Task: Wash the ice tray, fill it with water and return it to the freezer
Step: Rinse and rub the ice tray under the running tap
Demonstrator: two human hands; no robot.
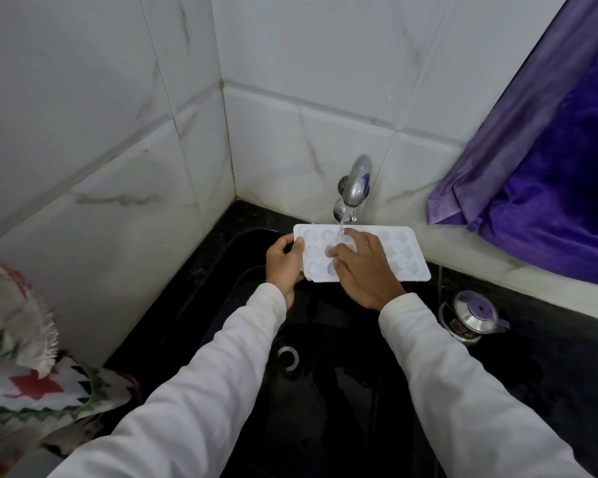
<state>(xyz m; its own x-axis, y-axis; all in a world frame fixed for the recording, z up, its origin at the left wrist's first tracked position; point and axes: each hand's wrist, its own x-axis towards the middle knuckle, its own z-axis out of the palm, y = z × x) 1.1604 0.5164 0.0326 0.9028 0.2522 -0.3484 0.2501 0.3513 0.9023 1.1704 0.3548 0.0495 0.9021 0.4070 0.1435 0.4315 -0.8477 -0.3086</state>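
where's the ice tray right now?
Head view, centre: the ice tray is over the black sink under the running tap, left hand gripping its left end, right hand on top.

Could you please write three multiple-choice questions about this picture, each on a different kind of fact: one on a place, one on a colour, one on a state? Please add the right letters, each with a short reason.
1. Where is the ice tray?
A) held over the sink, under the tap
B) lying on the bottom of the sink
C) inside a freezer

2. What colour is the curtain on the right?
A) green
B) purple
C) yellow

3. What is the state of the tap?
A) running
B) shut off
C) wrapped in cloth

Answers:
1 A: the left hand grips its left end and the right hand lies on it, above the sink.
2 B: its folds are plainly purple.
3 A: water falls from the spout onto the ice tray.
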